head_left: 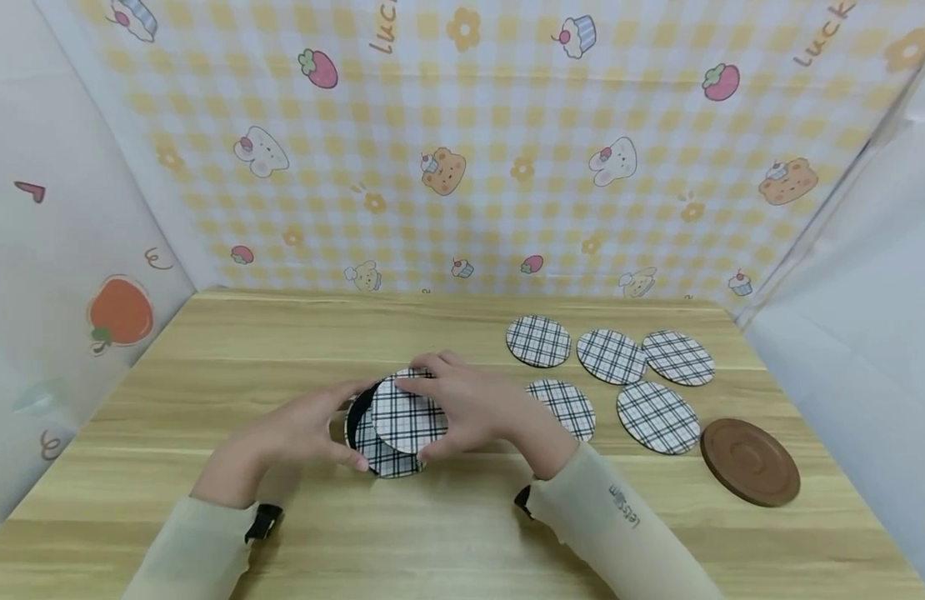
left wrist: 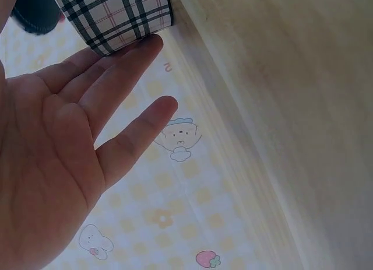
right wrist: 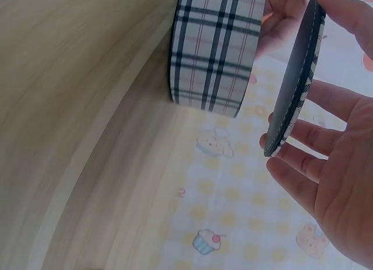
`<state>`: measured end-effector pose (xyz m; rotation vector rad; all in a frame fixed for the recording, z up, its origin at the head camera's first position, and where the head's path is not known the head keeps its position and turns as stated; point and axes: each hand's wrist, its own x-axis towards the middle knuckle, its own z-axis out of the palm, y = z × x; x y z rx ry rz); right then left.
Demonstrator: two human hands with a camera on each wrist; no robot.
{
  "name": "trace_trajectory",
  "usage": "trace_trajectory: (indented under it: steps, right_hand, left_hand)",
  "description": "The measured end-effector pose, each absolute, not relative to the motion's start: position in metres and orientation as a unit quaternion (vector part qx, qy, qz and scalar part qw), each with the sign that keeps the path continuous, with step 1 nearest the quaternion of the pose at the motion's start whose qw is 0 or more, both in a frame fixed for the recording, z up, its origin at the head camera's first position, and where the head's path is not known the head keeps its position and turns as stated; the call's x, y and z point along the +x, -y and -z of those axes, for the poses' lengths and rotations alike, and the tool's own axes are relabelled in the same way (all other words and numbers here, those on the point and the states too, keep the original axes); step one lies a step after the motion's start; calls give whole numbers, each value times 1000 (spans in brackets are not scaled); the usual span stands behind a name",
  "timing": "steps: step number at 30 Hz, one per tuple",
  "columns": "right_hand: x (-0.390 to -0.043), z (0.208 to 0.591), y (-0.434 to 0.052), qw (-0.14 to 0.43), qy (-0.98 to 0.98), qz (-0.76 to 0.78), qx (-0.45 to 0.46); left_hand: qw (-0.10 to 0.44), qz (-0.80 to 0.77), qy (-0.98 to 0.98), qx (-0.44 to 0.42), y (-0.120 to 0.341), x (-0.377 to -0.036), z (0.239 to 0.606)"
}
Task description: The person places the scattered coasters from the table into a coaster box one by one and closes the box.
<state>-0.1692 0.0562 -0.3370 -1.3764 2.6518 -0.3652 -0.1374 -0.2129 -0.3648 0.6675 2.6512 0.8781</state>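
A round plaid holder point(head_left: 383, 454) with a dark inside stands on the wooden table point(head_left: 462, 533) near its middle. My left hand point(head_left: 297, 429) is at its left side. In the left wrist view the palm point(left wrist: 58, 141) is open and straight fingertips touch the holder's plaid wall point(left wrist: 116, 16). My right hand point(head_left: 477, 404) pinches a plaid coaster point(head_left: 407, 414) by its rim and holds it tilted over the holder's mouth. The right wrist view shows this coaster point(right wrist: 294, 77) edge-on between my fingers point(right wrist: 338, 182), just beside the holder point(right wrist: 215, 48).
Several more plaid coasters lie flat on the table to the right, among them one at the back point(head_left: 538, 341) and one nearer point(head_left: 657, 417). A brown round disc point(head_left: 750, 461) lies at the far right. Patterned walls point(head_left: 462, 167) close in the table on three sides.
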Motion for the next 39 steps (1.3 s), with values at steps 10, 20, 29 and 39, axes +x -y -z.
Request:
trace_trajectory:
  steps: [10, 20, 29, 39]
  right_hand:
    - [-170, 339, -38, 71, -873, 110, -471]
    - [-172, 347, -29, 77, -869, 84, -481]
    - [-173, 355, -25, 77, -870, 71, -482]
    - [-175, 354, -21, 89, -867, 81, -484]
  left_hand:
    - [143, -309, -912, 228, 213, -138, 365]
    - [150, -323, -904, 235, 215, -140, 364]
    - [148, -318, -906, 237, 216, -141, 366]
    - [149, -323, -904, 239, 217, -142, 368]
